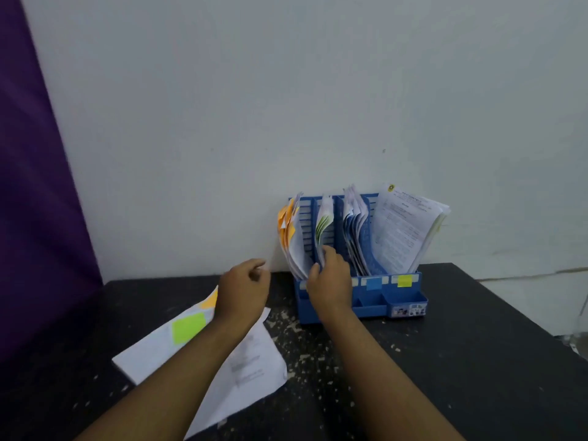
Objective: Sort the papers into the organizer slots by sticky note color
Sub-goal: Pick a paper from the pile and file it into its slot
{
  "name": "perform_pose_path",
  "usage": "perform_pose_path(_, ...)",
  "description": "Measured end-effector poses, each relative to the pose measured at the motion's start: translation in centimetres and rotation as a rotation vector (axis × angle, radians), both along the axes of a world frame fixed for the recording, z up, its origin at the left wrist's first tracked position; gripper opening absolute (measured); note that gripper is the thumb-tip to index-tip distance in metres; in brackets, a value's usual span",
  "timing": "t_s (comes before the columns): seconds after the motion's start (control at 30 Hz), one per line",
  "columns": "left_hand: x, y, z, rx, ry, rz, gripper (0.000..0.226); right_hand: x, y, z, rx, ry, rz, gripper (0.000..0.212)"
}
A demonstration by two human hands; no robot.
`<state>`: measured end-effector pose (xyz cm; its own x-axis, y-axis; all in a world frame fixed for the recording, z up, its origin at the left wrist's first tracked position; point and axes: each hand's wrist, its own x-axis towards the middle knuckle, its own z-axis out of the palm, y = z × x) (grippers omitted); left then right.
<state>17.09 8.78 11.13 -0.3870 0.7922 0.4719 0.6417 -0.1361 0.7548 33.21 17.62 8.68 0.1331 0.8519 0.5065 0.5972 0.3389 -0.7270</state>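
Note:
A blue organizer (404,300) stands against the wall with papers upright in its slots: orange-tagged papers (286,227) at the left, green-tagged papers (324,226) beside them, then blue-tagged papers (354,227) and a white printed stack (404,230) at the right. Blue (374,284) and yellow (404,280) sticky notes mark the front rail. My right hand (329,281) pinches the lower edge of the green-tagged papers in the second slot. My left hand (245,291) hovers with loosely curled fingers over loose papers (251,361) on the table, the top one bearing a green sticky note (187,327).
The black table (461,361) is speckled with white flecks. An orange sticky note (210,302) peeks out under my left wrist. A purple panel (35,202) stands at the left, a white wall behind. The table's right edge runs near the organizer's right.

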Motion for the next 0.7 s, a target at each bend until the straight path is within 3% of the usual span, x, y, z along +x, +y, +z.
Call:
perform_pose_path(0.2, -6.1, -6.9, -8.8, -0.206, 0.017, 0.16, 0.033, -5.1, -6.7, -5.1, -0.106, -0.162, 0.145, 0.035)
perform_pose_path(0.37, -9.8, -11.0, -12.9, -0.356, 0.138, 0.242, 0.06, -7.5, -10.0, -9.1, -0.351, -0.349, 0.125, 0.063)
perform_pose_path(0.5, -10.7, -12.5, -14.1, -0.441, 0.201, 0.169, 0.081, -7.9, -11.2, -11.2, -0.363, -0.253, 0.08, 0.067)
perform_pose_path(0.7, -10.6, -12.8, -14.5, -0.467, 0.261, 0.167, 0.086, -6.9, -11.9, -10.8, -0.373, -0.056, 0.144, 0.07)
